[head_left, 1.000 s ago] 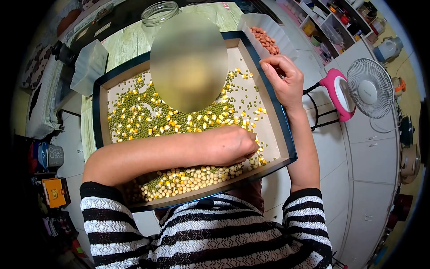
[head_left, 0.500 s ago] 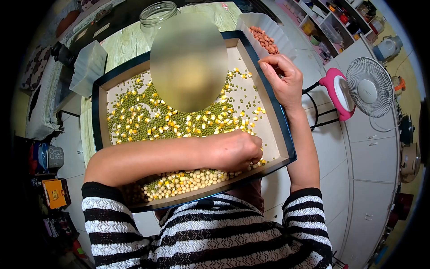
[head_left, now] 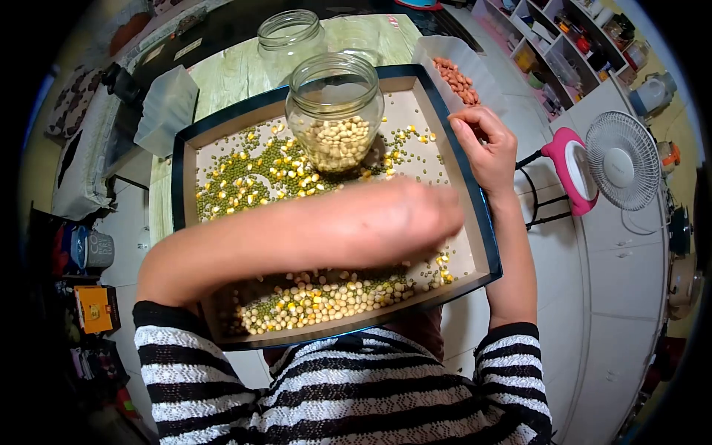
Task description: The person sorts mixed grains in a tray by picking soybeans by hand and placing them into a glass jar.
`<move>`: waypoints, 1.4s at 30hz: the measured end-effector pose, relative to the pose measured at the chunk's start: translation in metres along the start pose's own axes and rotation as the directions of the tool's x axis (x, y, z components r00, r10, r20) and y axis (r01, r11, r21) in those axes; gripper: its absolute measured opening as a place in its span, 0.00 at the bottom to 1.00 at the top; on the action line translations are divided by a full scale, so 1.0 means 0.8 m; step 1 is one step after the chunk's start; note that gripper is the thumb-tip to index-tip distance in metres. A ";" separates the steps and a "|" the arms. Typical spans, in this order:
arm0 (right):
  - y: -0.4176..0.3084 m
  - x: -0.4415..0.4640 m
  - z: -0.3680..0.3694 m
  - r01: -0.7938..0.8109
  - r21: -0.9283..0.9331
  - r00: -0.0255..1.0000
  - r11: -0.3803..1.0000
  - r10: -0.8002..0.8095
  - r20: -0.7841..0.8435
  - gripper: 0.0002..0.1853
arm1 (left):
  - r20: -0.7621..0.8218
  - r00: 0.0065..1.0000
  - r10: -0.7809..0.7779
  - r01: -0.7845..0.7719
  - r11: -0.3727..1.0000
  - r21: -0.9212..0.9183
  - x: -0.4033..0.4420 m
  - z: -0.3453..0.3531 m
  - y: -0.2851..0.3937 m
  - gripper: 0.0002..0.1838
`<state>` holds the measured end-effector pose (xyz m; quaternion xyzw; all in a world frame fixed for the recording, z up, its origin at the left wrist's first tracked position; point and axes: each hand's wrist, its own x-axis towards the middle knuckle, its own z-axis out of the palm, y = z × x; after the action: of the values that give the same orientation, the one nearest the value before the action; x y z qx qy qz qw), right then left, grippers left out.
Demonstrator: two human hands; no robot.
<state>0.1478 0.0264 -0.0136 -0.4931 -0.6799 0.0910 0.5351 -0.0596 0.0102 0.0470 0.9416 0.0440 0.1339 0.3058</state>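
My left hand (head_left: 426, 215) reaches across from the left above the tray's right part, its fingers smeared by motion. At the tray's right rim, my right hand (head_left: 486, 148) is closed with curled fingers and the thumb against them; whatever it holds is hidden. The dark-rimmed tray (head_left: 486, 245) carries mixed green mung beans (head_left: 237, 182) and corn kernels (head_left: 297, 167). Along its near side lie pale round soybeans (head_left: 348, 297), mixed with some corn and mung beans. A glass jar (head_left: 334, 104) stands upright in the tray's far part, partly filled with pale beans (head_left: 341, 141).
Beyond the right rim is a translucent container (head_left: 434, 48) with reddish peanuts (head_left: 456, 80). Another translucent container (head_left: 169, 111) stands at the left. A second glass jar (head_left: 289, 48) is on the table (head_left: 230, 78) behind. A pink-and-white fan (head_left: 619, 159) stands to the right.
My left hand has risen from the beans at the near right and moved up and rightward. My right hand stays by the right rim. The view has shifted slightly; the blurred patch over the jar is gone.
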 end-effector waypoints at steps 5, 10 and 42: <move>0.001 0.000 -0.001 0.015 0.000 1.000 1.000 -0.015 0.004 0.03 | -0.456 0.890 0.019 0.158 0.924 0.347 -0.019 -0.091 -0.015 0.06; 0.002 0.000 -0.001 0.023 -0.005 1.000 1.000 -0.023 0.009 0.03 | -0.457 0.882 -0.115 0.310 0.871 0.380 -0.036 -0.112 -0.038 0.06; 0.002 0.001 0.000 0.014 0.000 1.000 1.000 -0.014 0.006 0.03 | 0.234 0.972 -0.001 0.006 1.000 -0.020 0.011 0.087 -0.025 0.06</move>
<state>0.1488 0.0276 -0.0140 -0.4881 -0.6850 0.0889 0.5336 -0.0318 -0.0113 -0.0173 0.9476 0.0078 0.0218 0.3186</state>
